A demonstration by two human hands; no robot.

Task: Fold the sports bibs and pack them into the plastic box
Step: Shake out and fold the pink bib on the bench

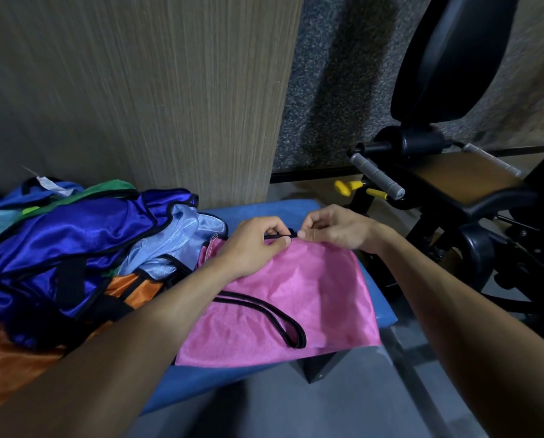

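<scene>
Pinching the pink bib's far edge
Both hands – left hand (258, 245), right hand (333, 230) – pinch the black trim (278, 237) of the pink bib (296, 298) spread on the blue bench (264, 210), likely squaring it for folding; unfolded bibs (74, 241) wait left – no box visible

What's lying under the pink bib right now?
The pink bib lies on the blue padded bench, its near edge hanging over. Both hands, left and right, pinch its black trim. Anything beneath the fabric is hidden.

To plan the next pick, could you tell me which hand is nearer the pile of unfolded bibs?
Left. The left hand pinches the pink bib beside the pile; the right hand is farther.
</scene>
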